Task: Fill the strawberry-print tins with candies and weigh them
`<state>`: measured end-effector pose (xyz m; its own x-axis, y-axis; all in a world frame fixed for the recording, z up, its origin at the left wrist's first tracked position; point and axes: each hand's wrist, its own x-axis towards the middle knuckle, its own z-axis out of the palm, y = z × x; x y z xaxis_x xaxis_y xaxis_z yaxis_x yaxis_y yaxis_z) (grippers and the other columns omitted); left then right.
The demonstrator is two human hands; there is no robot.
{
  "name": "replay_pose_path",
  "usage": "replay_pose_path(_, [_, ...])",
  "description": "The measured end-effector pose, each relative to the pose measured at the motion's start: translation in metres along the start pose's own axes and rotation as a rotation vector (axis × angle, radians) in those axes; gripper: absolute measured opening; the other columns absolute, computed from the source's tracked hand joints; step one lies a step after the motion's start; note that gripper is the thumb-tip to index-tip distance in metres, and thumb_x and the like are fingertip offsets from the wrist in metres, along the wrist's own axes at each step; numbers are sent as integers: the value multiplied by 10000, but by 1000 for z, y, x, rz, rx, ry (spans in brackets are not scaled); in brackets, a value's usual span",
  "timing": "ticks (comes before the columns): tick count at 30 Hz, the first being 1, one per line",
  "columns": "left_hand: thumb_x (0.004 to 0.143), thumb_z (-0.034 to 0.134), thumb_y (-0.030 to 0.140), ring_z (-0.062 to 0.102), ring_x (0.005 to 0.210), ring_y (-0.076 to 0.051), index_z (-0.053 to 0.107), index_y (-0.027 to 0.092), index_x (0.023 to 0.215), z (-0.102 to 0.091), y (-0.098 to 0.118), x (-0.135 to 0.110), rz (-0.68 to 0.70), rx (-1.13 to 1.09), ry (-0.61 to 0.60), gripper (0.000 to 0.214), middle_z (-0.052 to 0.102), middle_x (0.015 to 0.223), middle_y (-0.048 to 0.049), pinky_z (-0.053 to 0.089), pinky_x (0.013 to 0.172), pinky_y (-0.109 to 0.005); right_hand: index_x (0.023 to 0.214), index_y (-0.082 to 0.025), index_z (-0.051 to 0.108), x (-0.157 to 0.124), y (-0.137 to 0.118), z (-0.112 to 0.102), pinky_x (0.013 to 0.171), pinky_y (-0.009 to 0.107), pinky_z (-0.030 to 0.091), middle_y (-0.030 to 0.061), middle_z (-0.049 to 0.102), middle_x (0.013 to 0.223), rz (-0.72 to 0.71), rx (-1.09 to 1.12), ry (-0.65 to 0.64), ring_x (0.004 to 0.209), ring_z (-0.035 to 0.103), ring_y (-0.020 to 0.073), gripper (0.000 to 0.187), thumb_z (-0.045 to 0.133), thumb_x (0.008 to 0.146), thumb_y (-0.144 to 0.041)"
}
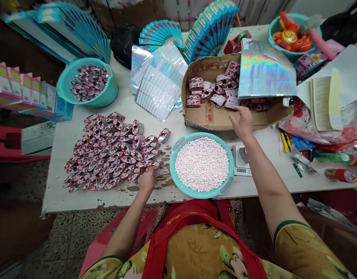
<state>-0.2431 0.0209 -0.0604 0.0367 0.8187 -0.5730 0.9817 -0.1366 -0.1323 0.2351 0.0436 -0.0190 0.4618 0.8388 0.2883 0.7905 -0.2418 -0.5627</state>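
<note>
My left hand [147, 180] is closed, its fingers curled against an oval container [157, 165] at the lower right edge of a large group. These small containers [108, 155] are red and silver with dark openings on top, standing packed together on the table. My right hand [242, 123] reaches over the near wall of a cardboard box [207, 121]. Its thumb and fingers are apart, with nothing visible between them. More printed containers [217, 100] lie in the box, just beyond the fingertips. Between my arms stands a turquoise basin [173, 164] full of small pale pink candies [201, 164].
A small digital scale [242, 171] sits under my right forearm, something dark on its pan. A turquoise bucket [91, 101] holds small lids. Shiny sticker sheets [159, 93] and a silver sheet [267, 69] lie farther back. Fanned blue boxes [210, 29] stand behind; packets crowd the right.
</note>
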Motion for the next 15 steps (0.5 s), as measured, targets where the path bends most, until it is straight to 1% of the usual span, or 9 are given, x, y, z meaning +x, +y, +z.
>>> replay_pose_path(2, [1036,294,388,705,894,-342,603,163,1330,1,4,-1,-46,-83,47,482,738,989,-222,429,716,-339,1262,-149,629,53,8,34,1102,454,411,148,626,1286,3,-75,-156,1231,539,311,440,661,841,-271])
replay_pose_path(3, [1041,297,400,705,884,-321,610,162,1314,-1,8,-4,-58,-135,87,479,741,979,-206,438,729,-334,1293,-127,610,75,13,51,1119,461,391,161,606,1321,9,-112,-225,1255,520,320,483,679,833,-258])
replay_pose_path(5, [1049,321,393,703,865,-261,646,160,1234,-5,22,-14,-15,-267,167,440,747,987,-168,462,764,-309,1345,-99,566,105,24,84,1139,486,362,186,565,1375,34,-186,-341,1299,481,336,566,719,818,-240])
replay_pose_path(6, [1051,337,374,702,863,-231,664,161,1184,-7,34,-18,47,-338,198,413,750,1004,-151,476,788,-294,1357,-86,546,114,27,98,1141,504,354,202,546,1390,53,-220,-385,1315,464,345,605,745,807,-241])
replay_pose_path(8, [1049,364,331,705,892,-196,692,167,1115,-7,64,-25,250,-454,239,373,755,1039,-127,501,851,-282,1350,-54,518,125,31,120,1134,542,341,241,504,1407,96,-275,-430,1340,435,367,687,813,768,-268])
replay_pose_path(10, [1038,407,349,700,1023,-221,711,174,1106,-1,97,-28,500,-500,276,357,756,1079,-129,508,956,-335,1312,-6,495,131,32,133,1120,556,322,286,448,1418,123,-312,-414,1362,409,377,739,843,756,-346])
replay_pose_path(12, [1000,493,456,616,1248,-287,709,185,1180,10,125,-30,710,-478,326,391,722,1215,-154,449,1087,-452,1277,50,467,137,33,140,1089,538,307,322,385,1420,136,-334,-385,1387,380,373,748,749,816,-468])
replay_pose_path(13, [962,537,535,538,1350,-326,691,195,1243,16,135,-33,791,-449,352,468,676,1313,-170,397,1136,-516,1263,77,454,140,34,143,1064,529,304,337,361,1414,142,-338,-378,1396,364,375,759,664,846,-521])
replay_pose_path(15, [885,576,665,381,1473,-381,623,244,1375,28,150,-41,955,-366,397,648,549,1484,-181,289,1185,-611,1249,114,433,146,35,146,1016,521,296,362,333,1400,151,-338,-380,1409,339,391,807,521,860,-587])
